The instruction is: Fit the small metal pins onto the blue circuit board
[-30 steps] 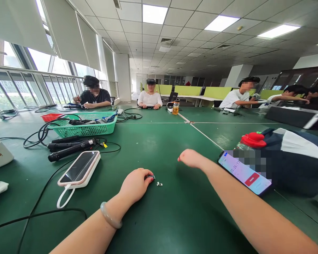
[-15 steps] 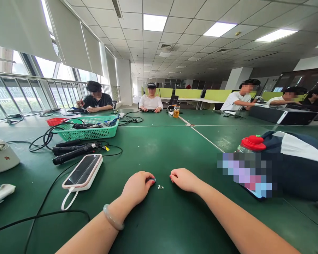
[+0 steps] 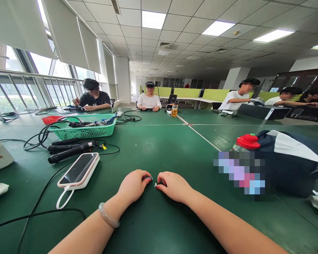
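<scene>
While the left hand (image 3: 132, 184) pinches a small dark piece (image 3: 149, 177) between its fingers, the right hand (image 3: 174, 186) curls narrowed fingers at a tiny white piece (image 3: 155, 185); I cannot tell if they grip it. Ahead-left of the fingers, a yellow label (image 3: 104, 147) looks unreadably small.

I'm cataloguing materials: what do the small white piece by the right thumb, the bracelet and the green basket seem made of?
Small white piece: perhaps plastic, given its colour; too small to tell the finish.
Bracelet: perhaps polished stone or glass, from its smooth, pale, cloudy look.
Green basket: probably smooth plastic, from its even perforations.
</scene>
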`<state>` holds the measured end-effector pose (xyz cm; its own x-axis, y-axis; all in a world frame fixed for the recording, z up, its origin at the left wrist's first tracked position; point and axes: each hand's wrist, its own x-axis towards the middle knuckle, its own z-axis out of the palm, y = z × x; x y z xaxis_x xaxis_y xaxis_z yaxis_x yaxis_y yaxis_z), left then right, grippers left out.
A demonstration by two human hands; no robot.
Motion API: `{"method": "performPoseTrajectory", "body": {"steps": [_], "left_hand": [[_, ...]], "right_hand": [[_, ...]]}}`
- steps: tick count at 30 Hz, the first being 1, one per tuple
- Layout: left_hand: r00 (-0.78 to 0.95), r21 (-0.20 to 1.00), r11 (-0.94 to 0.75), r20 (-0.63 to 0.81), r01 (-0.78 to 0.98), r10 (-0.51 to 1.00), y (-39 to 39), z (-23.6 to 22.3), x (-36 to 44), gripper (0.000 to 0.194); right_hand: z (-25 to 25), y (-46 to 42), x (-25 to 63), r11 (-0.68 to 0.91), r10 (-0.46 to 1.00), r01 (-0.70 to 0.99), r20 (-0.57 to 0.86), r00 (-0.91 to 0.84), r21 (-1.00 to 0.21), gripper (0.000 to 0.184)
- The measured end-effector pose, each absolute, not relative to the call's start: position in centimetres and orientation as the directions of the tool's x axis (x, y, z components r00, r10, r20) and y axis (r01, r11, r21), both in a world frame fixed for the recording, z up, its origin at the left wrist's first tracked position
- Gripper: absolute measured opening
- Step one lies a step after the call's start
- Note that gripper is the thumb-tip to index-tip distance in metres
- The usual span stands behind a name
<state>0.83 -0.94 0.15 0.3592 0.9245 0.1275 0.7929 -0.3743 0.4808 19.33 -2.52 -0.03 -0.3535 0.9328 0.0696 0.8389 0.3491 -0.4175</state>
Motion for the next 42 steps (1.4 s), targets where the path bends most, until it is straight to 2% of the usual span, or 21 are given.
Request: {"method": "performPoseTrajectory", "body": {"steps": [12, 35, 42], "left_hand": [[0.357, 0.481, -0.372, 0.125, 0.794, 0.926, -0.89, 0.18, 0.88, 0.024], [0.347, 0.461, -0.349, 0.093, 0.816, 0.933, -0.99, 0.38, 1.04, 0.025], [0.353, 0.462, -0.363, 0.112, 0.809, 0.929, -0.95, 0.23, 0.93, 0.024]], "right_hand": [[-0.42, -2.72, 19.06, 0.381, 0.921, 0.847, 0.075, -0.381, -0.370, 0.011], [-0.91, -2.48, 19.37, 0.401, 0.914, 0.837, 0.111, -0.389, -0.371, 0.013], [-0.57, -2.55, 19.53, 0.423, 0.906, 0.833, 0.181, -0.383, -0.358, 0.014]]}}
